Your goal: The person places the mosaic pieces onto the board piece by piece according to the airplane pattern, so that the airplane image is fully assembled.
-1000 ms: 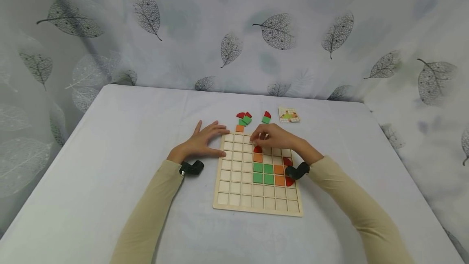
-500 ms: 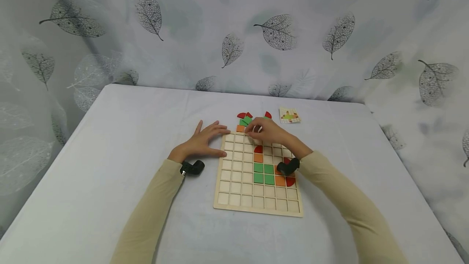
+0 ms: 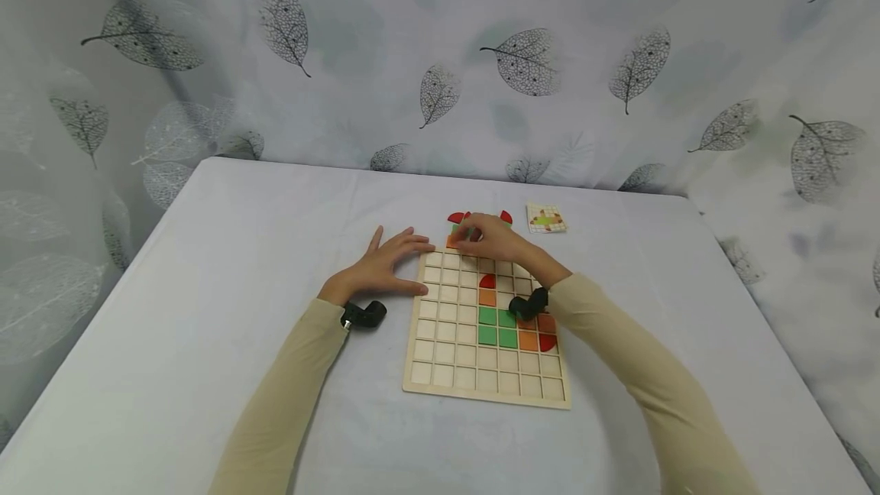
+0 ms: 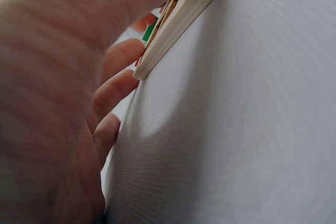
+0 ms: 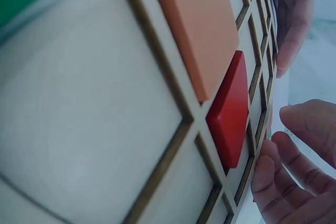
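Note:
A wooden grid board (image 3: pixel 443 354) lies on the table. On it sit green square tiles (image 3: pixel 487 335), orange square tiles (image 3: pixel 487 297) and red rounded pieces (image 3: pixel 487 281). My left hand (image 3: pixel 376 267) is at the board's left side, thumb and fingertips touching its edge, fingers spread. Beyond the far edge, my right hand (image 3: pixel 490 237) reaches to a loose orange tile (image 3: pixel 451 242), which its fingers partly cover. In the right wrist view, thumb and fingers (image 5: pixel 294 174) are bent with a gap between them, and no piece shows there.
Behind the board lie loose red pieces (image 3: pixel 456 217) and green tiles, partly hidden by the right hand; another red piece (image 3: pixel 506 217) is farther right. A small pattern card (image 3: pixel 546 218) lies at the back right. A leaf-print curtain (image 3: pixel 440 98) hangs behind the white-covered table (image 3: pixel 172 327).
My right hand has moved left and away from me, from above the board's far rows to the loose orange tile. The left hand has stayed at the board's edge.

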`<state>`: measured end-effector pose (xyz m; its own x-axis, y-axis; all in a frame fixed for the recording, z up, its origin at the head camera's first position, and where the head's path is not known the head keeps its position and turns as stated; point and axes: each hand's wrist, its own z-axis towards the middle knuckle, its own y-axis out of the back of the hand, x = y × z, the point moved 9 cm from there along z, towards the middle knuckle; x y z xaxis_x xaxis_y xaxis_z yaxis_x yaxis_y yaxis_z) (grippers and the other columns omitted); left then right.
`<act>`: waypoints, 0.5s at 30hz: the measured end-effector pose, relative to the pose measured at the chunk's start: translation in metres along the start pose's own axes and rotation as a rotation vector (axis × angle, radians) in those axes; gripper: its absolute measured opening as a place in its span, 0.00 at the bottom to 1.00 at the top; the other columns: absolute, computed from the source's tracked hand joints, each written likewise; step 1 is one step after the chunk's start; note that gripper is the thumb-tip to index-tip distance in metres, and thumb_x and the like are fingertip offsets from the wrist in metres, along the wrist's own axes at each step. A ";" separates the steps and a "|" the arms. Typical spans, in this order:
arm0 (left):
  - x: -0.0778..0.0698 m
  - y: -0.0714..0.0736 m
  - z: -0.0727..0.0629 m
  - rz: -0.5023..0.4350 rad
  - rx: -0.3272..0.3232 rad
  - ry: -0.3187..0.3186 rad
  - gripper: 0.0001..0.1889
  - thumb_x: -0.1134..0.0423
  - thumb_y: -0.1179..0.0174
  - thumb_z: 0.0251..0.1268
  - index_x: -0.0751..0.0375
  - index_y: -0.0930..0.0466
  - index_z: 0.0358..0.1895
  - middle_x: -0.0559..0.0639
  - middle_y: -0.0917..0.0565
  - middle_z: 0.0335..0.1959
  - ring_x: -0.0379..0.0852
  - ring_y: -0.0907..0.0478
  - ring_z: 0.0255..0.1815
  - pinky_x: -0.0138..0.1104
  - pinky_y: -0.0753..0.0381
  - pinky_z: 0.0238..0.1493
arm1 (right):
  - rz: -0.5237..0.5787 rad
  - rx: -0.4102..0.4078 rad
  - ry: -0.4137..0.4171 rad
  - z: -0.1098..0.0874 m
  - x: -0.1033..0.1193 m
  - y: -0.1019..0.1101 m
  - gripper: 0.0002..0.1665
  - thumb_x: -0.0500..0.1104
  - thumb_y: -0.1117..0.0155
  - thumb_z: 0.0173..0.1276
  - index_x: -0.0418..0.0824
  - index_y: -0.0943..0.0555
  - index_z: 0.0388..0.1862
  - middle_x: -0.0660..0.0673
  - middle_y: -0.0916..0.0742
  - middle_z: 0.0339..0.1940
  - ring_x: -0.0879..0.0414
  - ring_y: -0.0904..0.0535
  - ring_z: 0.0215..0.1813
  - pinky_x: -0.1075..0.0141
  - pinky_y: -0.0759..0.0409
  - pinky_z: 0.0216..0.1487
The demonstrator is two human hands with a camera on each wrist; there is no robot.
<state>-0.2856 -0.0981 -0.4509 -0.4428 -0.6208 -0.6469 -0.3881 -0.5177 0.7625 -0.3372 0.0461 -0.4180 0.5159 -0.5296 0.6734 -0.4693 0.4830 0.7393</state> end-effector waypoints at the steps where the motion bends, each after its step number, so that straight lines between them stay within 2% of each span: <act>1: 0.000 0.000 0.000 -0.003 0.000 -0.001 0.39 0.44 0.31 0.54 0.47 0.33 0.71 0.49 0.37 0.74 0.48 0.59 0.80 0.52 0.83 0.73 | 0.002 0.004 0.005 0.001 0.000 -0.001 0.12 0.36 0.35 0.68 0.33 0.18 0.48 0.38 0.16 0.47 0.46 0.19 0.42 0.55 0.19 0.46; 4: 0.000 0.000 0.000 -0.009 0.001 0.000 0.39 0.44 0.31 0.54 0.47 0.33 0.71 0.49 0.37 0.74 0.48 0.59 0.80 0.52 0.83 0.73 | -0.002 0.014 0.019 0.003 0.001 -0.002 0.14 0.35 0.37 0.69 0.31 0.19 0.51 0.36 0.17 0.49 0.45 0.19 0.43 0.55 0.19 0.47; 9: 0.000 0.000 0.000 -0.004 0.000 -0.002 0.40 0.44 0.30 0.54 0.47 0.33 0.71 0.49 0.37 0.74 0.49 0.59 0.80 0.52 0.83 0.73 | 0.000 0.017 -0.004 0.005 -0.001 -0.002 0.17 0.33 0.39 0.68 0.29 0.20 0.55 0.34 0.18 0.52 0.45 0.20 0.43 0.55 0.20 0.48; 15: 0.001 0.000 0.000 0.004 -0.001 0.000 0.39 0.44 0.31 0.55 0.47 0.33 0.71 0.49 0.38 0.75 0.48 0.59 0.80 0.52 0.83 0.73 | -0.018 0.033 -0.028 0.006 0.001 -0.003 0.17 0.33 0.39 0.68 0.29 0.20 0.54 0.33 0.20 0.51 0.45 0.21 0.42 0.56 0.21 0.46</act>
<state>-0.2858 -0.0983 -0.4515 -0.4449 -0.6228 -0.6436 -0.3854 -0.5156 0.7653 -0.3401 0.0400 -0.4197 0.5044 -0.5575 0.6593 -0.4840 0.4498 0.7506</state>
